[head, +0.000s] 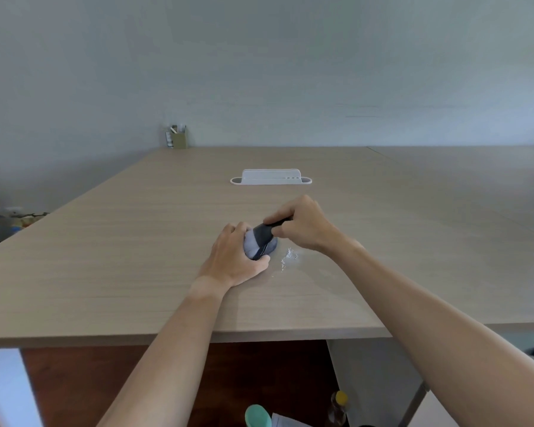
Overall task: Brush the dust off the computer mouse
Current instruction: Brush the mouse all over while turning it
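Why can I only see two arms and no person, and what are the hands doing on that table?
The camera sits on the person's head and looks forward and down, so you see just their arms, as if through their eyes. There is only this one picture.

The left hand grips a dark computer mouse and keeps it on the table. The right hand holds a small brush by its dark handle, with the bristles on the mouse. They are brushing dust off it.

Just to the right of the mouse lies a little pile of white dust.

Farther back is a long white holder, and in the far corner a small box with pens. Under the table edge you can spot a bottle with a yellow cap.
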`<action>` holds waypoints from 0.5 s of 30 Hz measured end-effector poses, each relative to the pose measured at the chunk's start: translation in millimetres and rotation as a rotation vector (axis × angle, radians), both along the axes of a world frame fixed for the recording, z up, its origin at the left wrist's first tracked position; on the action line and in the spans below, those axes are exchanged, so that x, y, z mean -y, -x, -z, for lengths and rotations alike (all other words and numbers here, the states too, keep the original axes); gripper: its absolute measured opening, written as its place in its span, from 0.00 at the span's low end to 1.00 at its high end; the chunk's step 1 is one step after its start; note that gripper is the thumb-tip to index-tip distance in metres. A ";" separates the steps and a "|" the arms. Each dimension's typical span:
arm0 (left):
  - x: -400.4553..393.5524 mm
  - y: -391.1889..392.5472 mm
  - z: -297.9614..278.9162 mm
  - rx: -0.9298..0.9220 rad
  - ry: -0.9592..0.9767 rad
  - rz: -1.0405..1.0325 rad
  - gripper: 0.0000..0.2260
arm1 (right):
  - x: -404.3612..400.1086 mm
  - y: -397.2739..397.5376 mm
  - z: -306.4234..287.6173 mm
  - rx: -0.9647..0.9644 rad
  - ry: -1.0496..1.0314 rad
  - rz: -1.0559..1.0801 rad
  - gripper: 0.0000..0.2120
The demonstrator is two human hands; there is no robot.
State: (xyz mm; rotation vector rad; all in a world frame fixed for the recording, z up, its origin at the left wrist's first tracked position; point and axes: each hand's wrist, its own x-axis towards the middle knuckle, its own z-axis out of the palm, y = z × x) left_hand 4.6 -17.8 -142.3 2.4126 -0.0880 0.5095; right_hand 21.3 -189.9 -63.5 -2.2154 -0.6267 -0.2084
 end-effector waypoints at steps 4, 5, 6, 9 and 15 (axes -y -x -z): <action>-0.5 1.3 0.7 -0.012 0.028 -0.014 0.22 | -3.2 -3.2 3.3 0.131 0.183 -0.013 0.19; -0.6 2.1 0.8 -0.011 0.030 -0.014 0.22 | -1.9 -6.4 1.5 0.171 0.201 0.013 0.18; -0.6 2.2 0.8 -0.012 0.032 -0.013 0.22 | -0.5 -8.9 -0.7 0.200 0.202 0.037 0.16; 0.4 1.8 -0.3 -0.017 0.024 -0.026 0.20 | -2.2 -9.1 -4.1 0.162 0.093 0.077 0.17; 2.2 3.4 -1.2 -0.027 0.028 -0.043 0.21 | -3.5 -7.1 3.7 0.112 0.198 0.020 0.17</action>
